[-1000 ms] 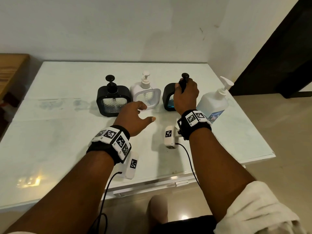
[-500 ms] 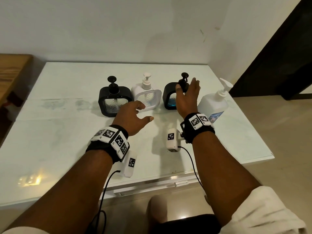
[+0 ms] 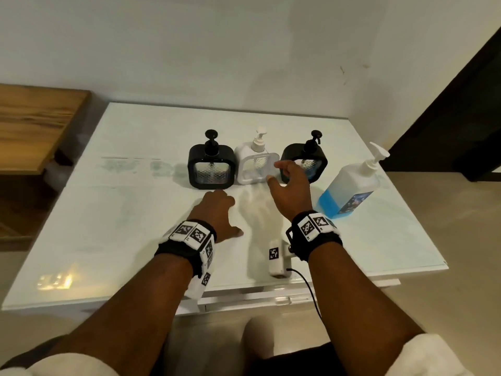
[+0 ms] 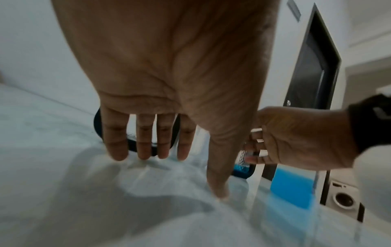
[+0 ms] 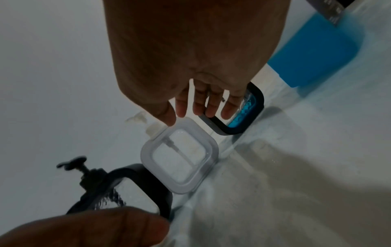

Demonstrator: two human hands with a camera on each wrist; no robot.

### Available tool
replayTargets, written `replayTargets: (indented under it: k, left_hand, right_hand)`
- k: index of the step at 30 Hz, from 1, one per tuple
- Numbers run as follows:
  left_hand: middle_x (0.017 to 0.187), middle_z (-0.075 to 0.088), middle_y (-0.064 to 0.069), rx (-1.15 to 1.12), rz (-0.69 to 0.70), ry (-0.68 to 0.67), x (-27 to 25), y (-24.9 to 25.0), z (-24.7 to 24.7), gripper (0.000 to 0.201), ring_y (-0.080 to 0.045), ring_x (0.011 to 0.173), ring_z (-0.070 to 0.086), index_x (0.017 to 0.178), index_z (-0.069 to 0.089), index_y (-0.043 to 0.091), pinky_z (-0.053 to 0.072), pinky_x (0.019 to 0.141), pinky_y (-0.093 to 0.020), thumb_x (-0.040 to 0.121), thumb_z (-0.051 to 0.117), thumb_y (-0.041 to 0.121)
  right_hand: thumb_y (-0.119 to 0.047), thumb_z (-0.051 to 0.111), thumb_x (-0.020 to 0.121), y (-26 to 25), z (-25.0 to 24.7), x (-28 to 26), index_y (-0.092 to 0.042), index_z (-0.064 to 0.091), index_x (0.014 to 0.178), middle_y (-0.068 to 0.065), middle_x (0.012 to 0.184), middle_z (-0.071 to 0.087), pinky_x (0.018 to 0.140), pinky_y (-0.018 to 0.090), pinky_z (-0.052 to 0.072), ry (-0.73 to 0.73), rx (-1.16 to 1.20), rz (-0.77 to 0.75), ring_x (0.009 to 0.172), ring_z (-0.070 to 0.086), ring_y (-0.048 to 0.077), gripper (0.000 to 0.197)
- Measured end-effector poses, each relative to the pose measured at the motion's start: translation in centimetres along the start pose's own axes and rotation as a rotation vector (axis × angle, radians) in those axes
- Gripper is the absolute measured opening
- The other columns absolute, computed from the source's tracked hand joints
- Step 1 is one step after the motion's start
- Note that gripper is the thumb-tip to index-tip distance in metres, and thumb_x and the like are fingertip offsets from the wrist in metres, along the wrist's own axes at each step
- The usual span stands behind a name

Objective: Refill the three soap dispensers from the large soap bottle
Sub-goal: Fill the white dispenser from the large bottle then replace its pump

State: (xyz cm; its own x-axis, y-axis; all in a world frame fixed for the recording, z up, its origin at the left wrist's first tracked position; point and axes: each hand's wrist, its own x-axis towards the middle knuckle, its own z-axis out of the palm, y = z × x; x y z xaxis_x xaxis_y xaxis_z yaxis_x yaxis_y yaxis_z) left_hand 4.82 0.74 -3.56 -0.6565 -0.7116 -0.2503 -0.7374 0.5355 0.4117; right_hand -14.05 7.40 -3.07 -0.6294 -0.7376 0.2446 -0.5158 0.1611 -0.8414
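Three square soap dispensers stand in a row on the white table (image 3: 135, 240): a black one (image 3: 211, 169) on the left, a white one (image 3: 253, 166) in the middle, a black one (image 3: 311, 158) with blue soap at its bottom on the right. The large soap bottle (image 3: 349, 188), part full of blue liquid, stands right of them. My right hand (image 3: 290, 180) hovers open in front of the right and middle dispensers, holding nothing; its fingers (image 5: 211, 107) spread above them. My left hand (image 3: 219, 210) is open just before the left dispenser, with fingers (image 4: 143, 142) straight, pointing down at the table.
A wooden bench (image 3: 32, 126) sits to the left of the table. A dark doorway (image 3: 461, 104) lies at the right, and the white wall stands behind the dispensers. The table's front edge is close to my body.
My right hand let go of the right dispenser's pump and moved left and down toward the middle dispenser. My left hand drew back and lowered toward the table.
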Motion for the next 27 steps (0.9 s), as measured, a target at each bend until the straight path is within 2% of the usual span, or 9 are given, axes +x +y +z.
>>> replayTargets:
  k: [4, 6, 8, 10, 12, 13, 15, 20, 27]
  left_hand:
    - [0.166, 0.016, 0.003, 0.129, -0.016, -0.066, -0.8, -0.3, -0.1, 0.094, -0.019, 0.153, 0.014, 0.155, 0.033, 0.027, 0.028, 0.121, -0.046, 0.078, 0.073, 0.064]
    - [0.166, 0.016, 0.003, 0.153, -0.013, -0.077, -0.9, -0.2, -0.2, 0.095, -0.019, 0.153, 0.013, 0.155, 0.033, 0.028, 0.028, 0.12, -0.046, 0.078, 0.073, 0.066]
    - [0.166, 0.018, 0.002, 0.167, -0.007, -0.077, -1.0, 0.0, -0.3, 0.094, -0.02, 0.152, 0.015, 0.154, 0.035, 0.028, 0.03, 0.119, -0.045, 0.077, 0.073, 0.066]
    - [0.165, 0.019, 0.001, 0.178, -0.001, -0.078, -1.0, 0.1, -0.5, 0.093, -0.021, 0.151, 0.017, 0.153, 0.036, 0.027, 0.031, 0.117, -0.045, 0.077, 0.073, 0.066]
    - [0.164, 0.021, 0.001, 0.179, 0.004, -0.084, -1.1, 0.1, -0.6, 0.092, -0.021, 0.151, 0.017, 0.152, 0.037, 0.026, 0.031, 0.117, -0.045, 0.077, 0.073, 0.066]
    - [0.164, 0.021, 0.001, 0.179, 0.004, -0.086, -1.1, 0.2, -0.7, 0.091, -0.021, 0.151, 0.018, 0.152, 0.038, 0.026, 0.031, 0.117, -0.045, 0.078, 0.073, 0.066]
    - [0.163, 0.023, 0.001, 0.178, 0.005, -0.082, -1.2, 0.2, -0.8, 0.09, -0.021, 0.15, 0.019, 0.151, 0.04, 0.025, 0.032, 0.116, -0.044, 0.078, 0.073, 0.065]
    - [0.158, 0.03, 0.001, 0.187, 0.011, -0.079, -1.1, 0.4, -1.0, 0.09, -0.021, 0.147, 0.024, 0.15, 0.041, 0.024, 0.036, 0.114, -0.044, 0.077, 0.074, 0.065]
    - [0.157, 0.032, 0.001, 0.174, 0.008, -0.071, -1.2, 0.3, -1.1, 0.091, -0.021, 0.146, 0.026, 0.15, 0.042, 0.024, 0.035, 0.114, -0.043, 0.076, 0.074, 0.067]
  right_hand:
    - [-0.015, 0.078, 0.085, -0.2, 1.1, 1.2, -0.011, 0.051, 0.139, 0.006, 0.14, 0.053, 0.113, 0.045, 0.044, -0.072, -0.063, -0.158, 0.13, 0.051, 0.022, 0.061]
    - [-0.014, 0.08, 0.083, -0.8, 1.2, 2.2, -0.011, 0.043, 0.146, 0.007, 0.151, 0.043, 0.113, 0.04, 0.045, -0.082, -0.05, -0.156, 0.134, 0.049, 0.023, 0.073]
    - [-0.013, 0.081, 0.082, -1.5, 1.0, 3.2, -0.01, 0.039, 0.15, 0.005, 0.154, 0.038, 0.106, 0.035, 0.05, -0.075, -0.039, -0.133, 0.13, 0.053, 0.023, 0.081]
    - [-0.019, 0.083, 0.079, -1.9, 0.9, 4.3, -0.011, 0.034, 0.155, 0.006, 0.159, 0.034, 0.107, 0.041, 0.051, -0.092, -0.082, -0.133, 0.141, 0.044, 0.024, 0.091]
    - [-0.026, 0.085, 0.079, -2.2, 0.6, 5.6, -0.013, 0.028, 0.159, 0.007, 0.165, 0.028, 0.116, 0.046, 0.043, -0.171, -0.189, -0.13, 0.152, 0.029, 0.023, 0.1]
    - [-0.027, 0.086, 0.079, -2.5, 0.4, 6.0, -0.013, 0.026, 0.16, 0.007, 0.166, 0.027, 0.121, 0.041, 0.035, -0.218, -0.243, -0.116, 0.154, 0.026, 0.023, 0.102]
    - [-0.028, 0.087, 0.08, -2.8, 0.1, 6.7, -0.013, 0.025, 0.161, 0.006, 0.165, 0.03, 0.12, 0.029, 0.026, -0.29, -0.309, -0.074, 0.152, 0.029, 0.022, 0.102]
    - [-0.031, 0.086, 0.08, -2.8, 0.0, 7.0, -0.015, 0.039, 0.155, 0.011, 0.148, 0.048, 0.109, 0.03, 0.035, -0.351, -0.403, -0.086, 0.137, 0.047, 0.026, 0.09]
    - [-0.035, 0.08, 0.087, -3.2, -0.7, 7.1, -0.02, 0.051, 0.147, 0.015, 0.133, 0.051, 0.101, 0.032, 0.04, -0.343, -0.501, -0.099, 0.121, 0.056, 0.029, 0.069]
